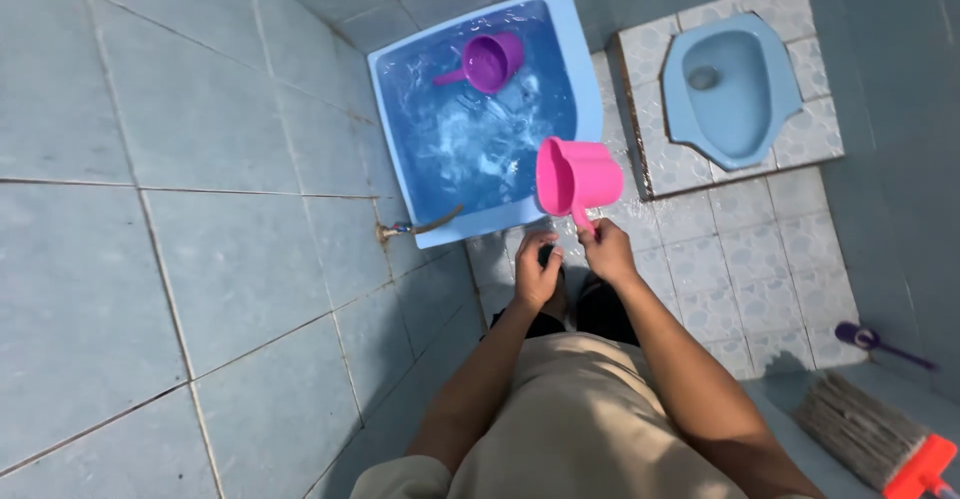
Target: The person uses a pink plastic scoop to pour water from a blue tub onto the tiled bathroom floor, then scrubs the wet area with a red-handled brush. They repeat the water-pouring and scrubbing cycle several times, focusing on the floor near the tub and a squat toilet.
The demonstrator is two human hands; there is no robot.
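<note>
Two dippers show: our right hand (607, 251) has its fingers closed round the handle of the pink water dipper (576, 176), held at the blue water tub's (585, 79) five o'clock edge. At eleven o'clock of it, a purple dipper (488, 62) floats; our left hand (537, 271) curls loosely, holding nothing we can see.

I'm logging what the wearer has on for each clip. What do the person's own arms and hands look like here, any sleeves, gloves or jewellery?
Both forearms are bare, with no sleeves reaching them. The left hand and right hand wear no gloves, and no rings, watch or bracelets show. Lower down, a beige garment covers the body.
</note>
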